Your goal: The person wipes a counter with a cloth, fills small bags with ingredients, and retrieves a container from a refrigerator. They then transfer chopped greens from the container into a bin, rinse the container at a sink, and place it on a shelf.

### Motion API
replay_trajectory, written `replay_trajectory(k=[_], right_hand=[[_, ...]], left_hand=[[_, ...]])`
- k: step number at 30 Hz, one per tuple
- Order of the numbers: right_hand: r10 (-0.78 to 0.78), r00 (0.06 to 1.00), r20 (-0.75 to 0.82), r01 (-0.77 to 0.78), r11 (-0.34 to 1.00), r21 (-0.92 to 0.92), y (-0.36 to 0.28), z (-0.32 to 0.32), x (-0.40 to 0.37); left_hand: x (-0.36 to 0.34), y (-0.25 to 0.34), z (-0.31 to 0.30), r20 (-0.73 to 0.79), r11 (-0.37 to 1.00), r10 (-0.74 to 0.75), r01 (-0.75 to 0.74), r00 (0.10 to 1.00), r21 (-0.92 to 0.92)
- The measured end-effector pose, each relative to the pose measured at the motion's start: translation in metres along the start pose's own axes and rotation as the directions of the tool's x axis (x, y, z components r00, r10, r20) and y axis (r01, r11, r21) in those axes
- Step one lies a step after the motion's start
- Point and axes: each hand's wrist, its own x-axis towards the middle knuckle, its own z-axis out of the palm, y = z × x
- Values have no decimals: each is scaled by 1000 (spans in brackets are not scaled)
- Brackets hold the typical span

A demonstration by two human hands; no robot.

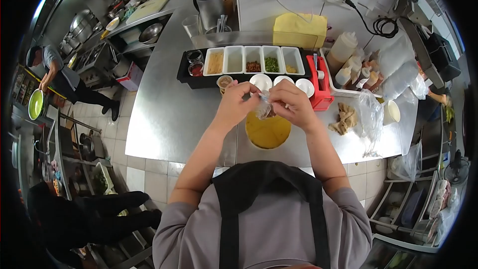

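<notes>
My left hand (pixel 236 102) and my right hand (pixel 295 102) are close together over the counter, both pinching the top of a small clear plastic bag (pixel 264 110). What the bag holds is hard to make out, though something brownish shows near its lower part. Just below the bag is a round container of yellow liquid (pixel 269 133), partly covered by my hands. A small cup with brown contents (pixel 224 81) stands beyond my left fingers. White round cups (pixel 304 87) line up behind my right hand.
A black rack (pixel 199 80) holds white trays of toppings. To its right are a red tape dispenser (pixel 321 87), a bin of sauce bottles (pixel 343 77), a crumpled brown cloth (pixel 343 118) and plastic bags (pixel 369 119). A person (pixel 64 74) at left carries a green bowl (pixel 36 104).
</notes>
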Motion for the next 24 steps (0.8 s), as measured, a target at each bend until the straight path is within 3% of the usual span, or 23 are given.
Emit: replay_trajectory(k=[1, 2, 3, 4, 5, 6, 7, 8, 9, 10, 11, 12, 14, 15, 17, 19, 21, 23, 24], right_hand=[[38, 998, -40, -36, 998, 55, 4, 3, -4], [37, 999, -39, -35, 998, 55, 10, 6, -7], [134, 988, -74, -117, 974, 194, 17, 10, -11], [234, 968, -95, -191, 924, 332, 24, 13, -13], [234, 968, -95, -191, 924, 332, 28, 16, -15], [303, 948, -99, -233, 872, 431, 32, 19, -17], [371, 924, -97, -269, 807, 525, 34, 21, -16], [370, 924, -98, -268, 807, 526, 36, 20, -13], [247, 957, -151, -180, 915, 360, 39, 19, -9], [114, 977, -179, -82, 981, 178, 40, 18, -6], [114, 977, -181, -81, 981, 178, 39, 17, -3], [104, 985, -139, -89, 990, 112, 37, 14, 1], [96, 990, -101, -92, 995, 43, 27, 10, 10], [117, 985, -125, -109, 992, 65, 20, 9, 15], [140, 978, -152, -127, 988, 89, 18, 10, 19], [49, 999, -7, -49, 999, -22, 26, 11, 23], [69, 997, -33, -71, 995, -65, 24, 10, 27], [82, 995, -56, -88, 990, -109, 25, 11, 30], [228, 964, -134, -213, 970, 119, 26, 13, 31]], left_hand=[[-3, -2, 4, 31, 935, -183, 183, 983, -303], [-4, -5, 8, 116, 749, -340, 343, 933, -566], [-5, -11, 12, 114, 750, -340, 342, 933, -566], [-3, -15, 15, 131, 655, -393, 377, 910, -655], [-3, -18, 17, 155, 548, -442, 403, 883, -733], [-3, -18, 20, 154, 549, -443, 403, 883, -732], [-2, -15, 20, 204, 325, -471, 384, 858, -864], [-2, -13, 21, 260, 80, -485, 339, 835, -937], [-2, -17, 22, 260, 82, -484, 340, 835, -937], [-1, -22, 25, 305, -50, -452, 317, 838, -947], [-1, -26, 27, 344, -182, -413, 293, 843, -938], [-2, -29, 29, 344, -180, -412, 295, 844, -938], [1, -24, 29, 53, 132, -497, 136, 866, -982], [2, -21, 27, 56, 134, -496, 140, 867, -981], [7, -3, 12, -120, 573, -516, 238, 848, -784], [6, 0, 9, -150, 626, -491, 228, 858, -746], [4, -4, 4, -184, 679, -465, 215, 866, -702], [1, -15, 1, -154, 588, -459, 169, 875, -791], [0, -18, -1, -158, 590, -461, 168, 873, -790]])
